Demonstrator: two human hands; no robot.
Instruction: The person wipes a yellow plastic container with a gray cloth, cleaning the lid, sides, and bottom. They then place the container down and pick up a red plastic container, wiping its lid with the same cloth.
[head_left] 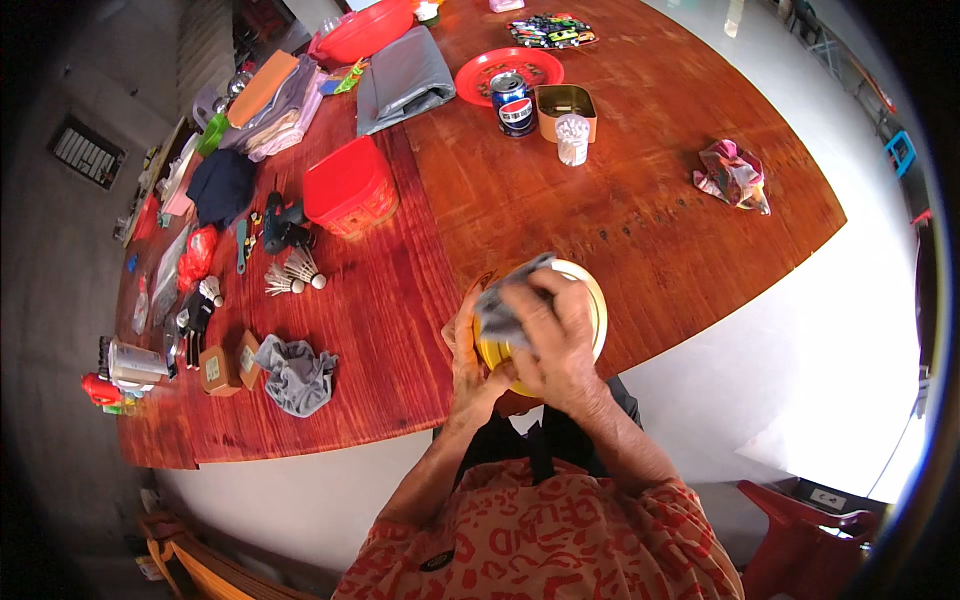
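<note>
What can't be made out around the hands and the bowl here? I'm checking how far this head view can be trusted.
- Inside of the yellow bowl: mostly covered by the right hand and the grey cloth.
- Left hand: its fingers are hidden under the bowl.
- Small items at the table's far left end: too small and bent by the fisheye rim to identify.

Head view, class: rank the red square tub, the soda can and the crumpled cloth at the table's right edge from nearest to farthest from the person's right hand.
Measured from the right hand, which presses a grey cloth into the bowl:
1. Red square tub, up and to the left.
2. Soda can, straight up the table.
3. Crumpled cloth, far right edge.
The can and the crumpled cloth are nearly level, so that order is tentative.
</note>
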